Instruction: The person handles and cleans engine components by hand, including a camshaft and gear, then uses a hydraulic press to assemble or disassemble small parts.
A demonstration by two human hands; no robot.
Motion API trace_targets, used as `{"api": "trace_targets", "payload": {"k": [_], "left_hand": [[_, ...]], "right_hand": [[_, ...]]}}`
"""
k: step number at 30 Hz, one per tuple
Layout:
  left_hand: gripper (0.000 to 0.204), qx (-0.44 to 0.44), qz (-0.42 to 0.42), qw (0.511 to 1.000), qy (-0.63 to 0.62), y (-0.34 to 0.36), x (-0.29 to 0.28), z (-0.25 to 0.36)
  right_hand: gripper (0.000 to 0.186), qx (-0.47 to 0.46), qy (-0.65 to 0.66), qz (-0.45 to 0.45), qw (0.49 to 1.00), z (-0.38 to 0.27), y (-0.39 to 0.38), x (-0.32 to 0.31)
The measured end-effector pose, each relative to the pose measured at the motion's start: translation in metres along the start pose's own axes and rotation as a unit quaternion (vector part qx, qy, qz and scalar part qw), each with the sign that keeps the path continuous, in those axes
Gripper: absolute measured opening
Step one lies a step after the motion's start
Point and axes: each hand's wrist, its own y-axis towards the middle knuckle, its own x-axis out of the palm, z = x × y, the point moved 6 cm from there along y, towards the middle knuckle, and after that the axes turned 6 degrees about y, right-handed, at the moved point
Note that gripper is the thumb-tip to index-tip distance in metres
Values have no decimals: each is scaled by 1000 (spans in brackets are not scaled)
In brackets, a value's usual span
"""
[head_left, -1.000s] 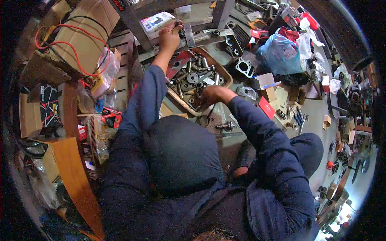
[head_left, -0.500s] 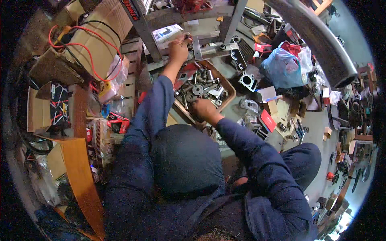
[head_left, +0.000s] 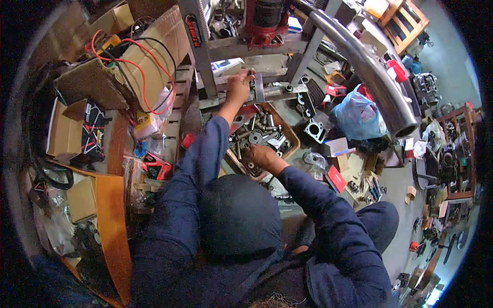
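My left hand point(head_left: 238, 88) is raised beside an upright metal plate point(head_left: 260, 88) on the steel frame. Its fingertips are pinched together, and whatever small thing they hold is too small to name. My right hand point(head_left: 263, 157) reaches into a shallow brown tray point(head_left: 294, 139) full of loose metal parts. Its fingers curl down among the parts, so their grip is partly hidden. Close by in the tray lie a round gear-like disc point(head_left: 255, 137) and a small ring point(head_left: 250, 165) near the near edge.
A steel press frame point(head_left: 201, 61) with a red jack point(head_left: 264, 36) stands ahead. A thick metal pipe point(head_left: 367, 72) slants across the upper right. Right of the tray are an engine cylinder point(head_left: 314, 132) and a blue plastic bag point(head_left: 355, 115). Cardboard boxes point(head_left: 138, 66) crowd the left.
The view has tilted up, bringing more of the red jack into sight. My right hand has shifted slightly farther into the tray, uncovering the small ring. My left hand stays beside the metal plate.
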Motion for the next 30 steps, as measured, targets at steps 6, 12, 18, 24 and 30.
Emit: {"api": "trace_targets", "payload": {"k": [6, 12, 18, 24, 30], "left_hand": [[12, 21, -3, 1000, -9, 1, 3, -5], [14, 6, -14, 995, -98, 8, 17, -19], [28, 41, 29, 999, 14, -3, 0, -9], [28, 50, 38, 998, 5, -3, 1, -15], [23, 7, 45, 999, 12, 0, 1, -15]], "right_hand": [[32, 10, 301, 102, 948, 3, 7, -105], [26, 49, 321, 426, 844, 16, 17, -279], [26, 85, 332, 459, 820, 22, 51, -313], [24, 95, 258, 412, 869, 22, 65, -311], [20, 40, 205, 439, 874, 22, 67, -318]]}}
